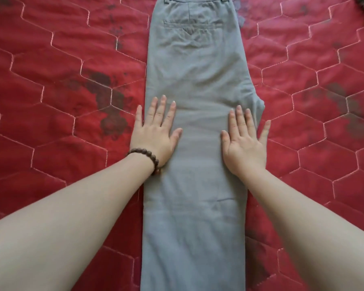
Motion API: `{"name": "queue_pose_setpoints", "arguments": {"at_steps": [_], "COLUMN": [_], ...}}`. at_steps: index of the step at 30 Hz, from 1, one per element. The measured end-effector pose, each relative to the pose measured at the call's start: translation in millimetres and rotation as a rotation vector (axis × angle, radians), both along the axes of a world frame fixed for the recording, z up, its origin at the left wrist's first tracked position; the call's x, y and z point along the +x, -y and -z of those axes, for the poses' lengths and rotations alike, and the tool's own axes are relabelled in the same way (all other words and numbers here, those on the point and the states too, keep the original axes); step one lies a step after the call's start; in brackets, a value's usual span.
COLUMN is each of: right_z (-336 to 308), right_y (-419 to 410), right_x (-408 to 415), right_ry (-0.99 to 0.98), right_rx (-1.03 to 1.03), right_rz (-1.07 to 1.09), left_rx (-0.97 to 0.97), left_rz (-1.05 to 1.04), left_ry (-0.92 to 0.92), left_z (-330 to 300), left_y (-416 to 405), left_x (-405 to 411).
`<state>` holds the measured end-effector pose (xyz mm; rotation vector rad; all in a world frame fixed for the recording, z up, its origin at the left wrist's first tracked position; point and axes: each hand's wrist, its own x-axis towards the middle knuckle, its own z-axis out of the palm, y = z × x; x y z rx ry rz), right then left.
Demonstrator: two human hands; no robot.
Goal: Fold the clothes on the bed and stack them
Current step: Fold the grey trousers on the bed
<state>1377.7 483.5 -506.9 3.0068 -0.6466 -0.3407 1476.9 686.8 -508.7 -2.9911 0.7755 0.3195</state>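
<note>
The bed [51, 91] is covered with a red quilted cover, stitched in pale hexagon lines and marked with dark flower prints, and it fills the whole frame. A pair of grey trousers [194, 76] lies flat on it, folded lengthwise so that one leg is on the other. It runs as a long strip from the top centre of the frame to the bottom centre, with the waistband at the top and a back pocket [190, 28] facing up. The left hand [156, 133] lies flat on the left edge of the trousers near the middle of the frame, fingers straight and spread, holding nothing; its little finger is over the red cover. A bracelet [145, 157] of brown beads is on this wrist. The right hand [245, 141] presses flat on the right edge in the same manner, also open and holding nothing. A dark furry thing shows in the upper right corner; what it is, I cannot tell.
</note>
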Motion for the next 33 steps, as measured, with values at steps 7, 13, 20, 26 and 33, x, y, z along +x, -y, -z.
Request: {"name": "queue_pose_setpoints", "arguments": {"at_steps": [7, 13, 20, 26, 33], "right_z": [-14, -8, -20, -15, -16], "right_y": [-88, -80, -133, -148, -125], "right_x": [-66, -154, -200, -278, -331], "right_ry": [0.162, 0.083, 0.188, 0.044, 0.007], "right_rx": [0.328, 0.208, 0.293, 0.249, 0.254], "right_rz": [-0.244, -0.128, -0.302, -0.275, -0.241], "left_rx": [-0.024, 0.023, 0.059, 0.000, 0.068], "left_rz": [0.164, 0.140, 0.037, 0.132, 0.359], "left_ry": [-0.170, -0.105, -0.087, -0.114, -0.113], "left_z": [-8, -8, -15, -16, -17], "left_y": [4, -63, -65, -105, -183], "left_x": [-139, -178, -252, -318, -333]}}
